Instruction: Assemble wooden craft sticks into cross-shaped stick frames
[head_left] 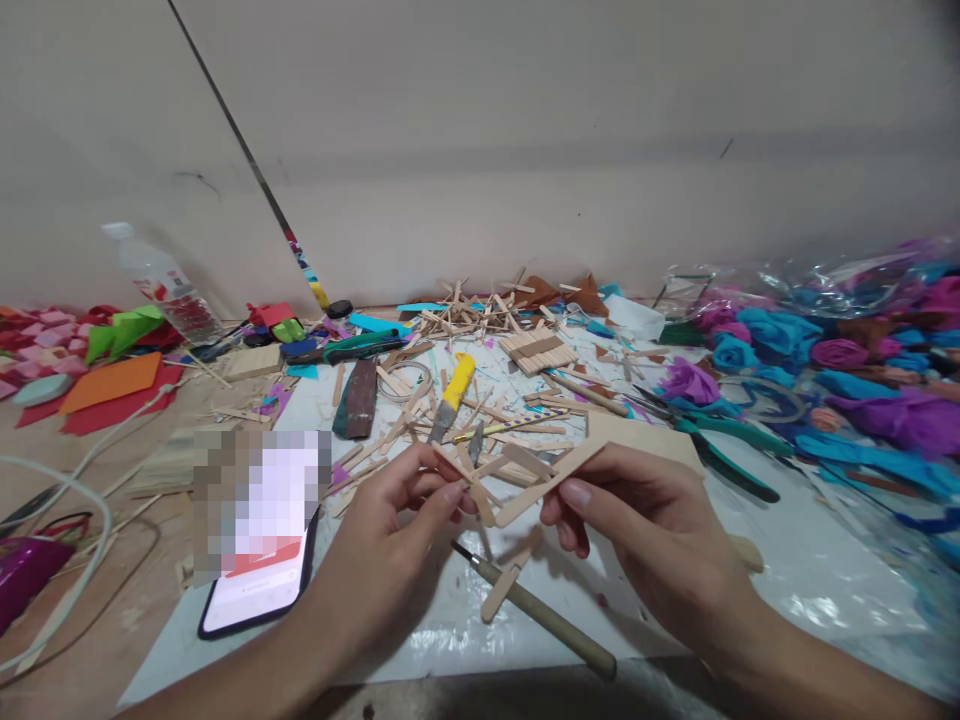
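Craft sticks joined into a small angled frame [551, 488] are held up between my hands, above the white work surface. My left hand [397, 530] pinches the frame's left end between thumb and fingers. On the other side my right hand [652, 540] grips a longer stick of the same frame, thumb on the near side. How the sticks are fastened cannot be made out. Below the hands lies a carving tool [566, 632] with a wooden handle and thin metal tip. Near it is another craft stick [496, 598], angled across the tool's handle.
Loose craft sticks [465, 312] pile up at the back, near a yellow-handled knife [457, 385]. Green-handled pliers [739, 462] lie to the right beside colourful crepe paper [780, 340]. A phone [259, 600] lies at left, with a plastic bottle [169, 290] behind it.
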